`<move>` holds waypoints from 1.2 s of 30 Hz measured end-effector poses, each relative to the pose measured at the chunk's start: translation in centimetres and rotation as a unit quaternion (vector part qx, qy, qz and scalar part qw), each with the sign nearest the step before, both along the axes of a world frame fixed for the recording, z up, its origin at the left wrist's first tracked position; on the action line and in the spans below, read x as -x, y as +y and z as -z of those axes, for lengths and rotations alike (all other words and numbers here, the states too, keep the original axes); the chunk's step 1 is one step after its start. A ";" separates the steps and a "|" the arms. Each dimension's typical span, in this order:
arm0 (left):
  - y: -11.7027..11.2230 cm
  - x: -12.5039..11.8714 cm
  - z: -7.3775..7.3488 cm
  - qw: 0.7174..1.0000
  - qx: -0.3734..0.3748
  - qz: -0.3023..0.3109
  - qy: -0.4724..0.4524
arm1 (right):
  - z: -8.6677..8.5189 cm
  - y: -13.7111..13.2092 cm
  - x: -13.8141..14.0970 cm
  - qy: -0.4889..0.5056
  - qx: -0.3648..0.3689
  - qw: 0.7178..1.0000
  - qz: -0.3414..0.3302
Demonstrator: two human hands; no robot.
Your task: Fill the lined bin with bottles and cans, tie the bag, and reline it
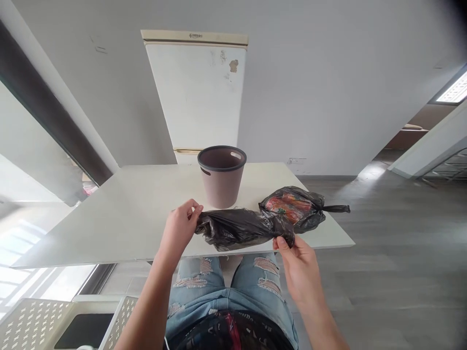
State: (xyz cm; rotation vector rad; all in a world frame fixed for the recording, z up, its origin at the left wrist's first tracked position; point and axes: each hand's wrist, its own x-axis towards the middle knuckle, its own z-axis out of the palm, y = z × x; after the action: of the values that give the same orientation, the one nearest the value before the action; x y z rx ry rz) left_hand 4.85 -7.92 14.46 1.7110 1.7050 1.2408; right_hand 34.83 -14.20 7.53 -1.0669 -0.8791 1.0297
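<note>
A crumpled black plastic bag (237, 228) is stretched sideways over the table's front edge. My left hand (184, 221) pinches its left end, and my right hand (297, 257) grips its right end between thumb and fingers. Just behind it stands a mauve trash can (222, 182) with a dark rim and cut-out handles, upright. To the right lies a second black bag (310, 223), tied off in a tail, with something red and orange showing through. The stretched bag's right end overlaps this tied bag in view.
The white table (146, 209) spreads out in front of me. Beyond it a white refrigerator (200, 92) stands against the grey wall. A cream perforated basket (44, 321) with a dark flat object inside sits at the lower left.
</note>
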 end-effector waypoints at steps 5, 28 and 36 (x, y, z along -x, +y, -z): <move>-1.5 -2.5 1.0 0.994 -0.045 0.074 -0.064 | -0.6 -0.4 1.5 -0.076 -0.017 0.995 -0.070; -2.8 -0.3 2.7 0.868 0.044 0.160 -0.469 | -0.6 0.7 0.3 -0.011 0.023 0.999 0.025; -2.7 4.0 3.3 0.863 0.131 0.468 -0.141 | -2.5 -0.2 -1.4 0.033 -0.188 0.979 -0.077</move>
State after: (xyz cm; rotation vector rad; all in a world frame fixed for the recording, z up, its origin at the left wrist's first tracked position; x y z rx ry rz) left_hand 0.81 -10.59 11.17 1.7157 0.6362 0.6910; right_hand 36.19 -14.37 10.07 -0.6517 -1.0648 0.9717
